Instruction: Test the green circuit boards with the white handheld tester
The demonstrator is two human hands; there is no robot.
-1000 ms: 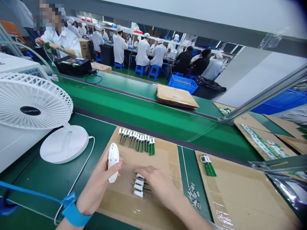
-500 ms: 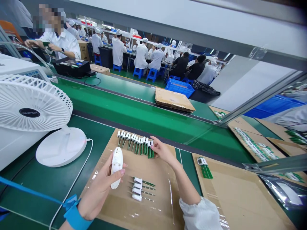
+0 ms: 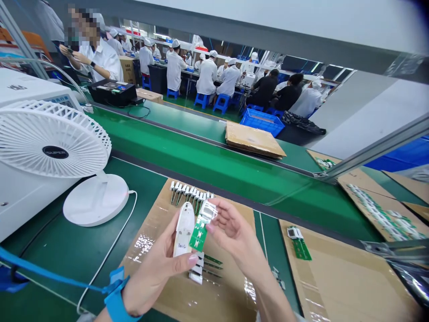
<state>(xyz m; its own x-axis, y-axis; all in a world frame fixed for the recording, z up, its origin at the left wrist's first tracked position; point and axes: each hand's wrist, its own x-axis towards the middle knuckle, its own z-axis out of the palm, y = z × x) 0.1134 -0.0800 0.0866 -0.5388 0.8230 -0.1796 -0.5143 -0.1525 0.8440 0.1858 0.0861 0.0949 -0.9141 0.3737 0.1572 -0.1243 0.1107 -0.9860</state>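
My left hand, with a blue wrist strap, is wrapped round a white oval plastic device, held upright with small round holes and handwriting on its face. Between the fingers of my right hand is a green circuit board with a white-framed display at its top. The board is right beside the device; I cannot tell whether they touch. Behind them a row of similar boards stands on brown cardboard. Several more boards lie below, partly hidden by my left thumb.
A white fan stands at left, its cable running down the green bench. One board lies on cardboard at right, with more boards beyond. Flat cardboard sheets lie past the green belt. Co-workers sit behind.
My right hand has taken a board from the right end of the row and brought it down beside the device. My left hand has turned the device, and the view has shifted.
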